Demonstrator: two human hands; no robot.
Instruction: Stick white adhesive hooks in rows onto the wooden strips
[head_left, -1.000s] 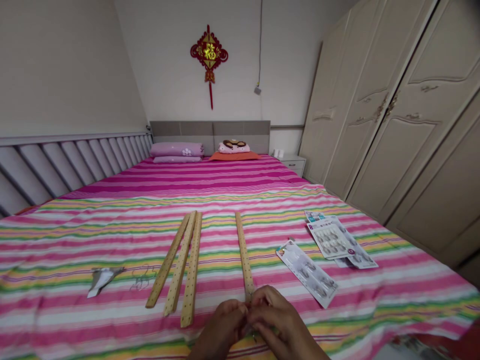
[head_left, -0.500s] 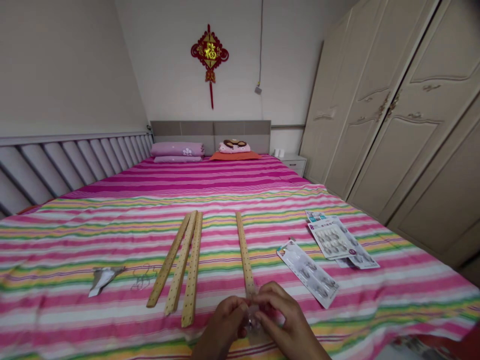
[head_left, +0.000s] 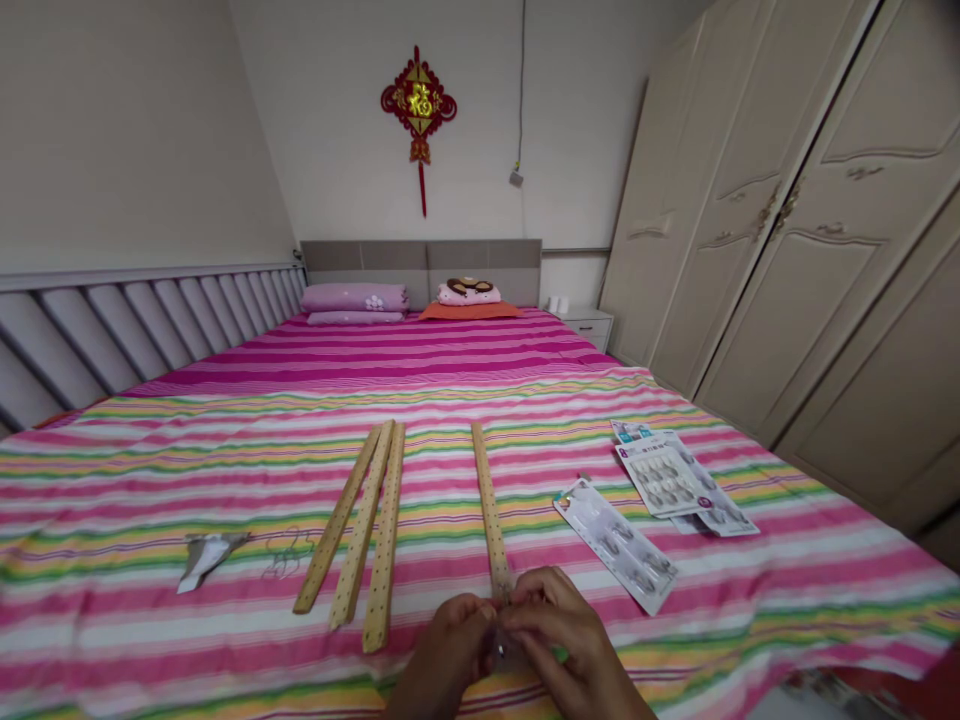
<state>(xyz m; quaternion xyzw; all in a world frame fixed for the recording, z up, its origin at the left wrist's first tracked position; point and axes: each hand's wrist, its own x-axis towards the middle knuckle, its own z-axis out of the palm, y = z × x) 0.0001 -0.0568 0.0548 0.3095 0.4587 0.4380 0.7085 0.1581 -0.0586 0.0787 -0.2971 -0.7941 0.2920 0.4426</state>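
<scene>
At the near end of a wooden strip with rows of small holes (head_left: 487, 490), both my hands are close together. My left hand (head_left: 454, 645) is closed, thumb and fingertips pinching a small clear plastic piece (head_left: 501, 648) with a shiny spot. My right hand (head_left: 566, 635) is closed in a pinch on the same piece from the right, and its fingertips almost meet those of the left. My fingers cover much of the piece, so its full shape is hidden. To the right lies a blister card of hooks (head_left: 619, 548).
Several more hole-dotted wooden strips (head_left: 384, 550) lie left of my hands. Beyond them are a tangled thin thread (head_left: 289, 552) and a crumpled grey-white packet (head_left: 211, 556). Overlapping hook packs (head_left: 664, 475) rest at the right on the striped bedsheet (head_left: 247, 640). A wardrobe (head_left: 757, 220) stands along the right.
My right hand's fingers have shifted slightly and curled closer around the clear piece. My left hand stays nearly in place. The strips and packs have not moved.
</scene>
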